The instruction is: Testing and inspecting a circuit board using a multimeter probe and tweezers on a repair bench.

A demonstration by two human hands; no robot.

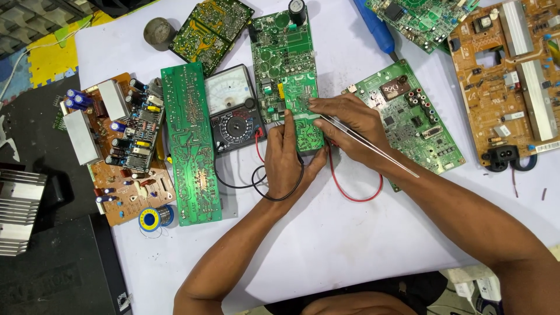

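Both hands are down on the long green circuit board (287, 76), a narrow glossy rectangle dotted with round pads that lies dead centre on the white table sheet (350, 233). The left hand (286, 157) lies fairly flat, fingers together, pressing the board's near end at six o'clock and gripping nothing. The right hand (350, 119) comes in from three o'clock, fingers pinched closed around slim metal tweezers (367, 144), whose shiny tips touch the board while the long shaft trails back over the wrist towards four o'clock. At nine o'clock of the board, just beside it, sits an analogue multimeter (233, 108), black body with a pale dial face, its red lead (350, 186) and black lead (256, 186) looping under both hands. Further out at nine o'clock lies another green board (189, 146), solder side up, then a brown board (125, 146) studded with blue capacitors and silver heat sinks. At three o'clock there's a squarer green board (414, 122), and at eight o'clock a spool of solder wire (156, 217).
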